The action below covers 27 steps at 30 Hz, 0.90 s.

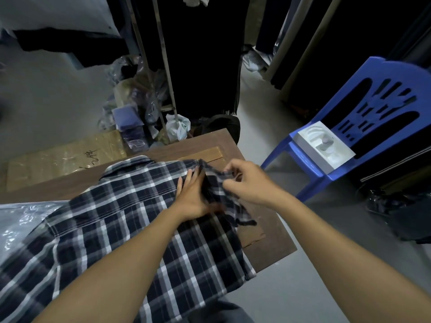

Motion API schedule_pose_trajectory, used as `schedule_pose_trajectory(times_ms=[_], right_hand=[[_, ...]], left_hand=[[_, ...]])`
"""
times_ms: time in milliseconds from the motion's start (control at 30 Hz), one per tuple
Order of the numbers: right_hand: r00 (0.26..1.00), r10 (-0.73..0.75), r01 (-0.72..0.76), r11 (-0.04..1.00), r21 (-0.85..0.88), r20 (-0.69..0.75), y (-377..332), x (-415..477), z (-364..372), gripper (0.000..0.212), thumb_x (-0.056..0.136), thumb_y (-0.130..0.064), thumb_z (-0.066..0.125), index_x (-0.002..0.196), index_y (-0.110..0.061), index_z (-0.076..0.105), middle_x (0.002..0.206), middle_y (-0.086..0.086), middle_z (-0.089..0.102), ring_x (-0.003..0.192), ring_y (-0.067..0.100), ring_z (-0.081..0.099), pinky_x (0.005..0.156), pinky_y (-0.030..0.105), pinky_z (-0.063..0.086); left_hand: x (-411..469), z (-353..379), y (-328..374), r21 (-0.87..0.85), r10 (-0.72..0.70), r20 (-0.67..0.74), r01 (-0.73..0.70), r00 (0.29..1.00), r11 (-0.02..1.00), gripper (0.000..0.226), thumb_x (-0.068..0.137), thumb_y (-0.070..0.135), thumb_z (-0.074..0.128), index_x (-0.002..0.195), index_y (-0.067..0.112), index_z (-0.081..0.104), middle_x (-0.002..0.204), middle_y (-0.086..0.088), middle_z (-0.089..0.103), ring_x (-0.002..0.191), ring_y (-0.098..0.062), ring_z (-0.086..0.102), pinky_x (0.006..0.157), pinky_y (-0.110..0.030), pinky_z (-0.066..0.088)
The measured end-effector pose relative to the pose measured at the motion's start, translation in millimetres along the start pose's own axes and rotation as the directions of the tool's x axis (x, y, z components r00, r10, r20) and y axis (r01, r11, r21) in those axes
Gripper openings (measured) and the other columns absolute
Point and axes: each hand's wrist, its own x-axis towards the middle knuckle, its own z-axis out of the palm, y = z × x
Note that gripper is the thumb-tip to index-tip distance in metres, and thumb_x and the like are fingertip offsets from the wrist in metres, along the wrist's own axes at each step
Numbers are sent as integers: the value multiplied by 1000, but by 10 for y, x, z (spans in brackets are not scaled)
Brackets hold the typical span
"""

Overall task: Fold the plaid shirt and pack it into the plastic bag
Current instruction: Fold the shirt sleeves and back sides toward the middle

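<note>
A dark blue and white plaid shirt (121, 220) lies spread back-up on a small brown wooden table (210, 141), its collar toward the far left. My left hand (193, 194) presses flat on the shirt near its right shoulder, fingers together. My right hand (247, 183) pinches the shirt's right sleeve (224, 197), lifted and folded inward next to the left hand. A clear plastic bag (21, 220) lies at the table's left under the shirt's edge.
A blue plastic chair (382, 117) carrying a white box (324, 148) stands to the right. Cardboard (58, 159), bagged goods (137, 106) and a metal rack with dark hanging clothes (200, 57) sit behind the table. A black bag (401, 213) lies on the grey floor at right.
</note>
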Motion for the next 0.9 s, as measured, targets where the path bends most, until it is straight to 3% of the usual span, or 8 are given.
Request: schedule_pose_trajectory(times_ms=[100, 167, 267, 400, 533, 667, 767, 900], right_hand=[[973, -84, 79, 996, 33, 216, -210, -33, 304, 18, 85, -12, 65, 82, -25, 54, 76, -5, 57, 61, 4, 50, 58, 20, 42], [948, -92, 99, 995, -7, 305, -237, -39, 571, 14, 84, -25, 70, 87, -30, 57, 82, -9, 59, 67, 5, 54, 63, 24, 46], [892, -46, 105, 988, -109, 449, -228, -43, 888, 37, 84, -56, 65, 104, -25, 65, 97, -9, 68, 81, 5, 63, 74, 29, 54], [969, -148, 209, 919, -334, 199, 41, 5, 1024, 30, 93, -40, 61, 108, -15, 66, 111, 4, 65, 102, 20, 60, 89, 45, 52], [968, -124, 232, 761, -606, 216, 408, -29, 1113, 83, 89, -64, 52, 153, -17, 29, 162, 14, 17, 149, 31, 11, 121, 49, 22], [960, -129, 274, 623, -733, 249, 648, -118, 1284, 91, 91, -78, 16, 158, -19, 1, 166, 16, -9, 151, 30, -17, 123, 52, 4], [962, -140, 272, 604, -750, 236, 629, -96, 1277, 92, 90, -80, 12, 158, -19, 3, 165, 16, -8, 151, 32, -17, 122, 53, 2], [966, -203, 255, 636, -728, 161, 457, 167, 1183, 97, 86, -83, 19, 159, -20, 4, 165, 16, -15, 150, 32, -22, 123, 51, -5]], left_hand=[[-1, -219, -59, -456, -201, -255, 66, 946, 888, 9, 94, 18, 58, 91, 22, 66, 103, -9, 68, 102, -34, 64, 81, -35, 46], [8, -368, -166, -734, -417, -160, 175, 895, 656, 25, 95, 34, 54, 87, 18, 71, 97, -11, 71, 89, -29, 65, 76, -34, 46], [-53, -504, -307, -809, -386, 125, 319, 914, 493, 73, 81, 71, 57, 126, 14, 64, 131, -3, 61, 123, -21, 52, 110, -39, 34], [-143, -430, -412, -671, -369, 85, 328, 925, 666, 56, 79, 33, 79, 128, 15, 59, 123, 3, 64, 111, -14, 61, 100, -36, 48], [-196, -313, -370, -402, -333, -187, 237, 924, 884, 46, 90, 14, 69, 133, 18, 54, 102, 3, 61, 95, -16, 61, 68, -22, 49], [-304, -233, -357, -26, -111, -352, 109, 929, 994, 45, 94, 15, 63, 137, 17, 50, 122, -3, 56, 111, -21, 56, 85, -29, 48], [-348, -184, -488, 443, 90, -389, 100, 917, 891, 37, 97, 28, 58, 132, 15, 52, 127, -7, 52, 114, -25, 50, 93, -37, 43], [-384, -175, -612, 514, 91, -405, 144, 910, 846, 37, 97, 38, 56, 126, 15, 58, 126, -9, 53, 115, -28, 49, 92, -39, 40]])
